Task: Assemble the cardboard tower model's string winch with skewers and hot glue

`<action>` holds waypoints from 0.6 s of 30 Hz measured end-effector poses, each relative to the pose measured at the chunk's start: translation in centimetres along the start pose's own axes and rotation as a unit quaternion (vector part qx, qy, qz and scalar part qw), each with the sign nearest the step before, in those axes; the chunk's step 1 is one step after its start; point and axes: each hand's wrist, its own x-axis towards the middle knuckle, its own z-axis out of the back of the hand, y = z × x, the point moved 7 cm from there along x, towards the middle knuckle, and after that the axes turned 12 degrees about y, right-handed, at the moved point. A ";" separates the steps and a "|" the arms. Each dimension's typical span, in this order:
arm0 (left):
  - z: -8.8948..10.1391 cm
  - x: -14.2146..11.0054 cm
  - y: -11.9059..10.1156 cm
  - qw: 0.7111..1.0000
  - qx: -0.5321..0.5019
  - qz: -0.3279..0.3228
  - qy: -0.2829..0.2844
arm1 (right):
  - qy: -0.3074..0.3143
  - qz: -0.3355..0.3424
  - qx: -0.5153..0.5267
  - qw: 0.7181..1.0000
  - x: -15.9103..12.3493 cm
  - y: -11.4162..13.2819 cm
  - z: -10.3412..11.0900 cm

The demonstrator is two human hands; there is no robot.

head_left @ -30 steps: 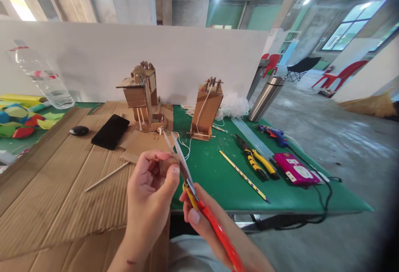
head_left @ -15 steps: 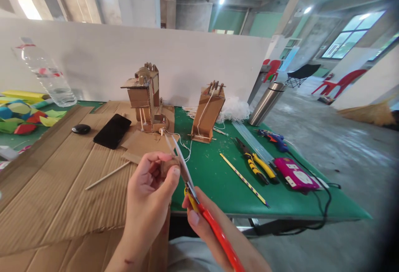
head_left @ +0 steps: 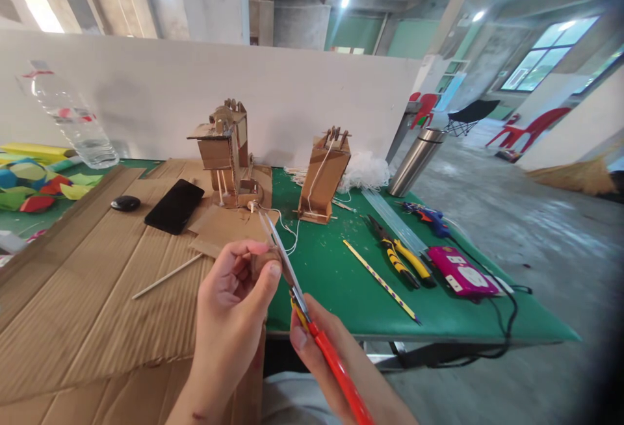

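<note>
Between the thumb and fingers of my left hand (head_left: 231, 305) is a small piece of cardboard (head_left: 263, 261), partly covered by the fingertips. My right hand (head_left: 322, 340) is wrapped round the red handle of a pair of scissors (head_left: 292, 275). The blades point up and away, lying against the right edge of the cardboard piece, and they look nearly closed. Just beyond the blade tips is a cardboard structure (head_left: 219, 152) with white string (head_left: 292, 236) trailing from its base. A second, leaning cardboard piece (head_left: 324, 181) stands to its right.
Large cardboard sheets (head_left: 88, 295) cover the left, bearing a black phone (head_left: 174, 206), a black mouse (head_left: 125, 203) and a thin stick (head_left: 166, 277). On the green table lie a pencil (head_left: 380, 281), pliers (head_left: 397, 253), a glue gun (head_left: 426, 216) and a magenta box (head_left: 461, 272). A steel flask (head_left: 418, 162) stands behind.
The scissor blades have closed a little against the cardboard piece, and the handles have drawn together. My left hand keeps its hold. The view has shifted slightly.
</note>
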 end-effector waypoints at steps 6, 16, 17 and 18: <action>0.0 -0.5 0.7 0.999 -0.030 0.023 -0.038 | -0.009 0.011 0.021 1.000 0.0 0.3 -0.3; -0.7 -0.9 1.5 0.997 -0.048 0.060 -0.010 | -0.029 0.021 0.027 0.999 -0.1 0.9 -0.8; -0.7 -0.8 1.5 0.996 -0.051 0.067 -0.006 | -0.024 0.020 0.036 0.999 0.0 0.6 -0.8; -0.6 -0.8 1.6 0.996 -0.054 0.074 -0.005 | -0.018 0.017 0.040 0.999 0.0 0.4 -0.8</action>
